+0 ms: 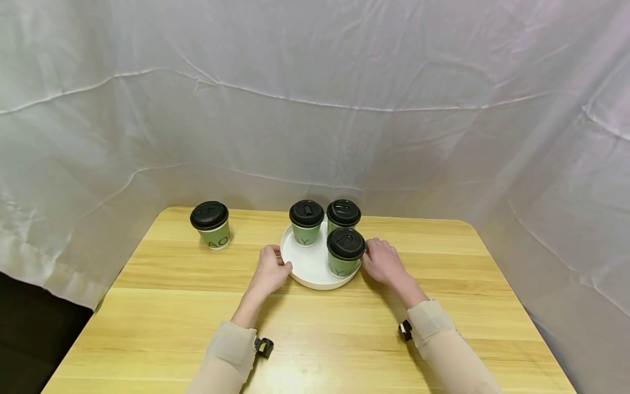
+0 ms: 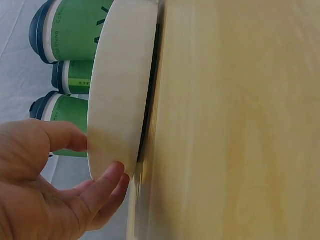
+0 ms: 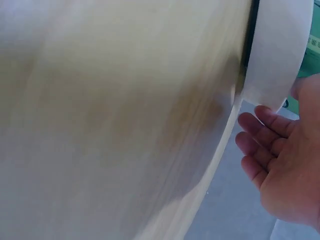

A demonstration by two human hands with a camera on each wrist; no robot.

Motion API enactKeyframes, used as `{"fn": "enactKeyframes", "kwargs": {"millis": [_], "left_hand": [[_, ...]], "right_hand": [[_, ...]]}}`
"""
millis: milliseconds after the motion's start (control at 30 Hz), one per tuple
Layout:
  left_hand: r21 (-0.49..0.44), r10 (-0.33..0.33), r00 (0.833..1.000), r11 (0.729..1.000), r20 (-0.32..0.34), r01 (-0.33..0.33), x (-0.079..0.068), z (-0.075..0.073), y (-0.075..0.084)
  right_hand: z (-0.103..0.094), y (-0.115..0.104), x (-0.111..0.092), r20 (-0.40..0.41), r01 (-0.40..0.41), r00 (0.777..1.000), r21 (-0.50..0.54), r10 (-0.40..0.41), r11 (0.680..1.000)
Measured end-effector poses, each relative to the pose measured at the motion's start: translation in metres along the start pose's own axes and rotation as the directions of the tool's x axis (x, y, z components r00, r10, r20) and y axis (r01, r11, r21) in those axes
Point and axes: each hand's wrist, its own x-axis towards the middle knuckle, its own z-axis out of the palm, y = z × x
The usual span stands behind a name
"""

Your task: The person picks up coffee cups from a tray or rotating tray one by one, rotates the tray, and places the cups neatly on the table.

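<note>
A round white tray (image 1: 306, 267) bears three green paper cups with black lids: a back-left cup (image 1: 306, 234), a back-right cup (image 1: 341, 223) and a front-right cup (image 1: 342, 266). At the tray's left side, my left hand (image 1: 270, 271) grips the rim; in the left wrist view its thumb is on the upper edge and its fingertips (image 2: 114, 172) lie against the outer wall. Opposite, my right hand (image 1: 386, 264) holds the right side close to the front-right cup. In the right wrist view, the index fingertip touches the tray wall (image 3: 277, 50) and the thumb is partly hidden.
Another lidded green cup (image 1: 215, 237) stands apart on the wooden table (image 1: 315, 334), toward its back left. Pale cloth (image 1: 315, 137) hangs behind the table and along both sides. A dark line (image 2: 150, 95) runs beneath the tray wall.
</note>
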Motion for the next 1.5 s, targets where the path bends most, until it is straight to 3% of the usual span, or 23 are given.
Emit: {"fn": "enactKeyframes", "kwargs": {"millis": [167,333,967,1200,1500], "left_hand": [[0.006,0.005,1.000,1.000,0.008,-0.005,0.003,-0.001,-0.002],[0.007,0.010,1.000,1.000,0.023,-0.010,0.009,-0.001,-0.004],[0.006,0.019,0.998,1.000,0.056,-0.020,0.027,-0.010,-0.005],[0.002,-0.002,1.000,1.000,0.027,0.002,0.016,-0.010,0.003],[0.015,0.025,1.000,1.000,0.009,-0.025,0.004,-0.006,0.012]], "right_hand": [[-0.001,0.001,0.005,0.029,-0.032,0.999,0.128,0.029,0.991],[-0.001,0.001,0.008,0.063,-0.081,0.996,0.267,0.067,0.960],[-0.003,-0.007,0.005,0.138,-0.199,0.979,0.466,0.152,0.862],[-0.003,-0.008,0.001,0.161,-0.231,0.972,0.499,0.172,0.835],[-0.006,-0.012,-0.009,0.186,-0.272,0.961,0.527,0.203,0.805]]}}
